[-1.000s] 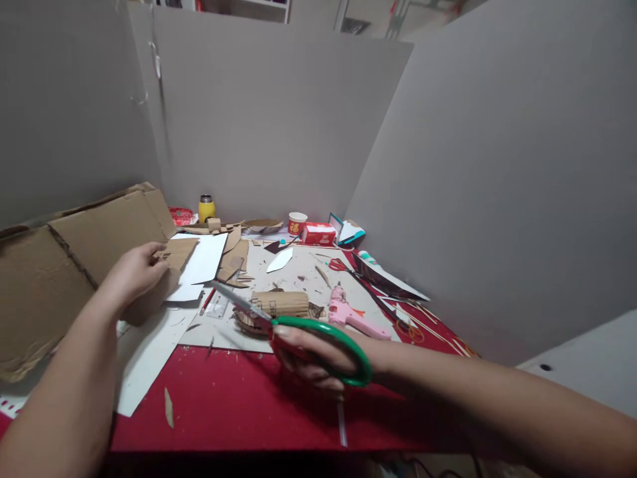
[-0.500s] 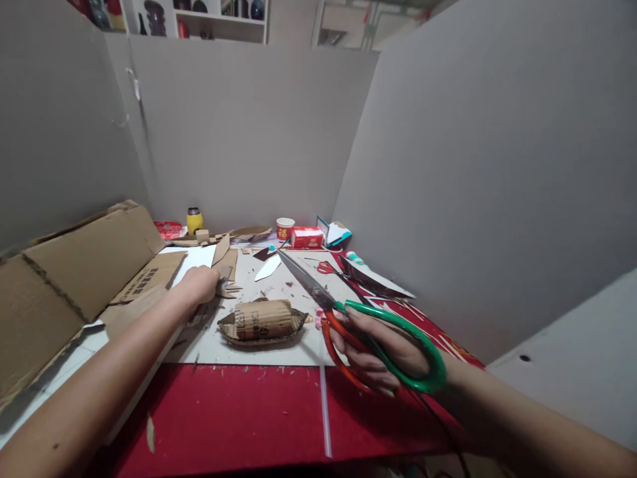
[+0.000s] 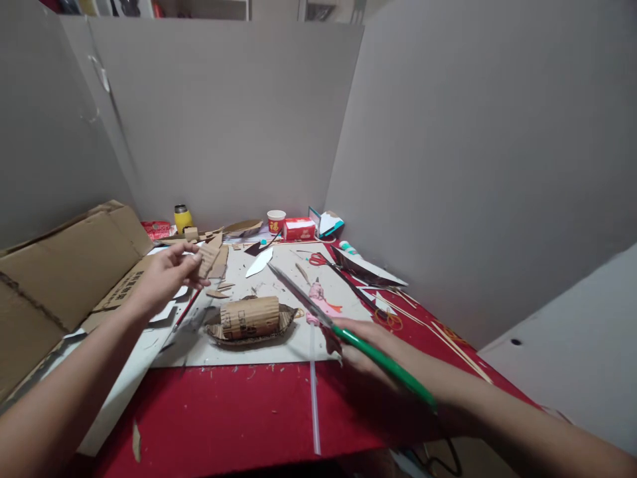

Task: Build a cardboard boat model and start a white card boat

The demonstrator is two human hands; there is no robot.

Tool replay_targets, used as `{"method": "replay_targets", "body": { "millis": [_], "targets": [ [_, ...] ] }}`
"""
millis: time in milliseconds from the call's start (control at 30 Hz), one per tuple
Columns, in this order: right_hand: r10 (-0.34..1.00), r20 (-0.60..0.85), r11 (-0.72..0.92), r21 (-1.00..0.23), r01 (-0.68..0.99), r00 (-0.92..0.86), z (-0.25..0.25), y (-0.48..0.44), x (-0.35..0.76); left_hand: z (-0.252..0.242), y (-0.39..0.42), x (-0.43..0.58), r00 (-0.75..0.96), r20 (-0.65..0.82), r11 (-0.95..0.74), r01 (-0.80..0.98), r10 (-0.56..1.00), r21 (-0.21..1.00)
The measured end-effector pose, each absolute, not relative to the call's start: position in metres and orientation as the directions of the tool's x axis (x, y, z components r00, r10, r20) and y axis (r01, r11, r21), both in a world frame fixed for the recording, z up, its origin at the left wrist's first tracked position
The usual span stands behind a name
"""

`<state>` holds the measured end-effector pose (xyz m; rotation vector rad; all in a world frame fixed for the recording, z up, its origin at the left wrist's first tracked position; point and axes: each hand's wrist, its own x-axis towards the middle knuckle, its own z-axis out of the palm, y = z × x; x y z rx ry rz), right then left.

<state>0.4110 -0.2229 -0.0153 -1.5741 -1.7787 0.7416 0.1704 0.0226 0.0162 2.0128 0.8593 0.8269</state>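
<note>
While gripping green-handled scissors (image 3: 348, 338) in the right hand (image 3: 374, 342), pinches a small cardboard piece (image 3: 208, 257) with the left hand (image 3: 164, 273). Has right fingers (image 3: 349, 357) curled shut round the handles, under the green loop. Holds the scissors in the air over the near right part of the surface (image 3: 223, 411), handles above the red cover, blades above the white board (image 3: 279, 348), tips aimed toward the far left corner. Shows the blades edge-on, seemingly together; cannot tell for sure. Has left fingers (image 3: 192, 260) closed on the piece's left end, thumb on top. Holds the piece lifted clear over the left side of the surface, near the big cardboard sheet (image 3: 70, 265).

- Between both hands, on the white board: cardboard roll (image 3: 249, 316) lying in a boat-shaped cardboard tray (image 3: 286, 318).
- Just behind the blades, partly hidden: pink glue gun (image 3: 318, 293).
- Below the left hand, at the board's left edge: red pencil (image 3: 186, 309).
- Toward the board's far right corner: red scissors (image 3: 318, 259).
- Along the far edge of the surface, left to right: yellow bottle (image 3: 182, 218), paper cup (image 3: 275, 220), red box (image 3: 298, 229).
- Across the red cover at the near edge: clear strip (image 3: 313, 392).
- By the right edge: wooden skewers (image 3: 448, 335).
</note>
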Motion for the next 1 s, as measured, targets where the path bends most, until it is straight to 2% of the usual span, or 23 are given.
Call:
{"method": "replay_targets", "body": {
  "millis": [33,100,267,533,867,1000],
  "targets": [
    [0.993,0.095,0.12,-0.727,0.676,-0.075,-0.014,-0.224,0.41,0.018,0.009,0.168,0.589,0.207,-0.352,0.143,0.781,0.925],
    [0.995,0.063,0.095,-0.665,0.741,-0.071,-0.013,-0.226,0.407,0.02,-0.018,0.166,0.653,0.147,-0.199,0.005,0.743,0.98],
    [0.987,-0.005,0.131,-0.54,0.831,-0.159,-0.014,-0.222,0.399,0.011,-0.059,0.169,0.743,0.081,-0.041,-0.072,0.664,0.997],
    [0.991,0.003,0.118,-0.504,0.856,-0.135,-0.006,-0.225,0.384,-0.001,-0.069,0.172,0.792,0.05,0.04,-0.093,0.608,0.995],
    [0.986,-0.072,0.096,-0.476,0.874,-0.147,-0.002,-0.222,0.372,-0.012,-0.068,0.167,0.808,0.112,0.02,-0.151,0.578,0.988],
    [0.988,-0.061,0.097,-0.48,0.872,-0.144,-0.007,-0.217,0.369,-0.014,-0.065,0.162,0.812,0.119,-0.002,-0.144,0.571,0.99]
  ]
}}
